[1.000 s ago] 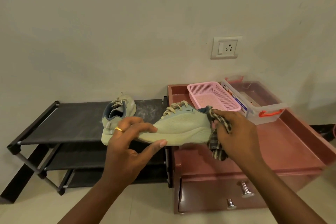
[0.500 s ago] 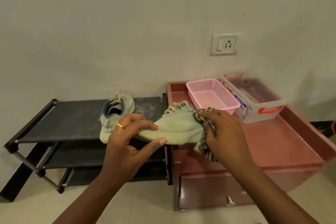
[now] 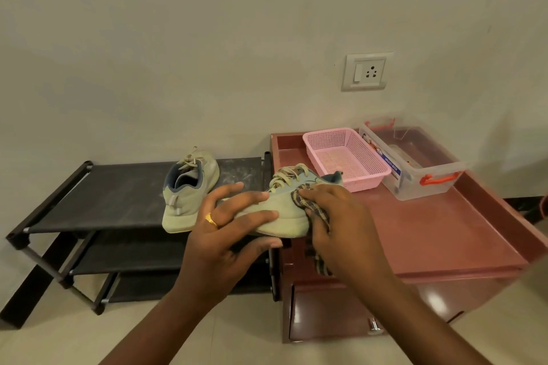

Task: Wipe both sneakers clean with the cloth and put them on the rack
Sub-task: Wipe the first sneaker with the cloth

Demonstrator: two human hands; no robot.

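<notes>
My left hand (image 3: pixel 228 234) grips the toe end of a pale green sneaker (image 3: pixel 284 210), held in the air over the gap between rack and cabinet, laces up. My right hand (image 3: pixel 338 225) presses a checked cloth (image 3: pixel 311 207) against the sneaker's side near its middle; the cloth's tail hangs below my palm. The second pale green sneaker (image 3: pixel 186 187) stands on the top shelf of the black shoe rack (image 3: pixel 98 195), heel toward me.
A reddish cabinet (image 3: pixel 430 234) with a raised rim stands right of the rack, drawers below. On its back part sit a pink mesh basket (image 3: pixel 347 157) and a clear plastic box (image 3: pixel 415 163) with red handles. A wall socket (image 3: pixel 366 71) is above.
My right hand has slid the cloth leftward along the sneaker, from the heel toward the middle. The left hand's grip on the toe is unchanged.
</notes>
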